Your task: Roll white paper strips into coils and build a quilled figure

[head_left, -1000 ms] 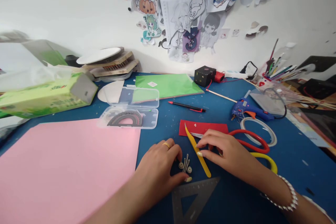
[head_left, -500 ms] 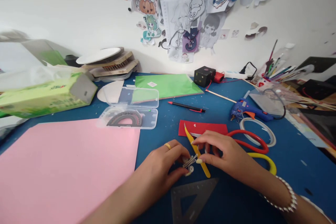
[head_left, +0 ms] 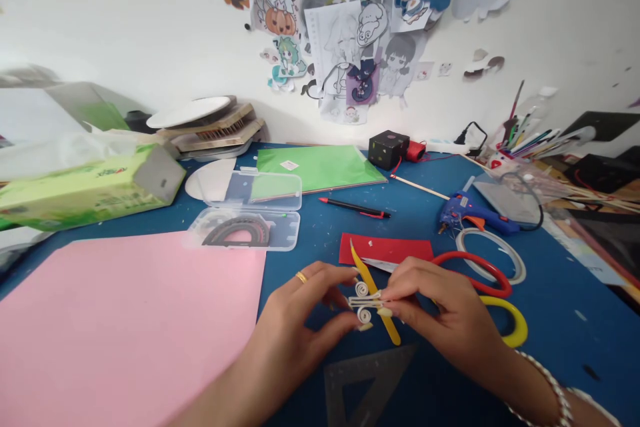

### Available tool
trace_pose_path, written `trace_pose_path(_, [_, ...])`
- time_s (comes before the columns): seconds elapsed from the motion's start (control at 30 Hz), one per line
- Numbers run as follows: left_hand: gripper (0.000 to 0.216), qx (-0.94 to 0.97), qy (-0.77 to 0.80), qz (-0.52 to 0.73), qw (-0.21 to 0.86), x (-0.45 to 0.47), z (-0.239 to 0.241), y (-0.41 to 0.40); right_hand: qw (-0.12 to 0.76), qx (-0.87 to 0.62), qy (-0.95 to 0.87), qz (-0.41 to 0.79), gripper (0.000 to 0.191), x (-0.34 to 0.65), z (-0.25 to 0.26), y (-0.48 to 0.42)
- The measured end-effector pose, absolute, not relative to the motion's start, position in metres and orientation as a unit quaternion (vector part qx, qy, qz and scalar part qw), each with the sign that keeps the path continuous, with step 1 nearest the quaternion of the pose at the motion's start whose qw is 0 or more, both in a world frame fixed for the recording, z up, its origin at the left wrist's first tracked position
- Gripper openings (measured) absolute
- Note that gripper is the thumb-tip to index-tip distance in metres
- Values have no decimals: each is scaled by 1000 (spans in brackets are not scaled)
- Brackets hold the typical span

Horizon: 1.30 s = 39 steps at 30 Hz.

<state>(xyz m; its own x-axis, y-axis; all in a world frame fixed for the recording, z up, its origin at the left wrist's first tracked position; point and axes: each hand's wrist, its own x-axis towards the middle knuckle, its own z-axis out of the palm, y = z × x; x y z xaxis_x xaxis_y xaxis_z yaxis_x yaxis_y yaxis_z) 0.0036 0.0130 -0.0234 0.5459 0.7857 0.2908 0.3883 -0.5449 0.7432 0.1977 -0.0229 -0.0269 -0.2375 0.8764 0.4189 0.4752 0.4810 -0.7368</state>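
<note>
A small white piece of rolled paper strips [head_left: 363, 302], with a spiral coil at its top and bottom and narrow loops between, is held above the blue table. My left hand [head_left: 305, 320] grips its left side, thumb and fingers around the two coils. The fingertips of my right hand [head_left: 435, 307] pinch the loop ends on the right. Just beneath the piece lie yellow tweezers [head_left: 370, 273], slanting across a red paper strip [head_left: 400, 247]. Scissors [head_left: 517, 323] with red and yellow handles lie partly under my right hand.
A clear set square [head_left: 335, 383] lies near the front edge. Pink paper [head_left: 135, 320] covers the left, beside an open plastic case [head_left: 287, 230] holding a protractor. A pen [head_left: 355, 207], blue glue gun [head_left: 473, 211], tape roll [head_left: 520, 267], green sheet [head_left: 320, 167] and tissue box [head_left: 95, 183] lie around.
The paper piece has turned so both coils show and its loops point right. My right hand has closed from beside it onto the loop ends.
</note>
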Motion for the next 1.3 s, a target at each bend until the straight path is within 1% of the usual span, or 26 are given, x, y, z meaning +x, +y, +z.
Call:
trace_pose_path(0.17, [34, 836, 331, 311, 306, 3, -22, 11, 436, -448, -750, 215, 5, 196, -26, -26])
trace_pose_path(0.27, [31, 844, 329, 324, 274, 2, -24, 8, 435, -448, -755, 201, 7, 197, -26, -26])
trace_pose_path(0.33, [27, 854, 322, 338, 231, 1, -26, 8, 433, -446, -758, 198, 7, 196, -27, -26])
trace_pose_path(0.4, [25, 866, 298, 366, 165, 1, -28, 8, 437, -443, -758, 194, 7, 196, -28, -26])
trace_pose_path(0.47, [24, 873, 267, 397, 96, 1, -30, 9, 443, -441, -757, 190, 6, 195, -29, -26])
trace_pose_path(0.53, [25, 877, 249, 407, 54, 1, -31, 9, 447, -436, -758, 188, 6, 194, -29, -26])
trace_pose_path(0.7, [26, 885, 232, 404, 13, 0, -32, 8, 447, -423, -765, 190, 6, 194, -28, -27])
trace_pose_path(0.87, [27, 884, 235, 404, 19, -1, -35, 7, 452, -408, -770, 189, 6, 193, -26, -28])
trace_pose_path(0.97, [26, 880, 245, 402, 61, -1, -34, 8, 460, -403, -770, 183, 6, 193, -25, -26])
trace_pose_path(1.03, [25, 866, 263, 408, 122, 0, -30, 9, 463, -405, -769, 175, 6, 194, -24, -26])
trace_pose_path(1.1, [23, 835, 296, 406, 225, 1, -25, 10, 464, -408, -768, 169, 7, 196, -24, -25])
trace_pose_path(1.2, [12, 765, 356, 355, 403, 5, -16, 12, 468, -403, -770, 161, 6, 196, -23, -26])
trace_pose_path(1.3, [14, 662, 395, 297, 563, 10, -11, 13, 467, -397, -777, 145, 5, 194, -23, -26])
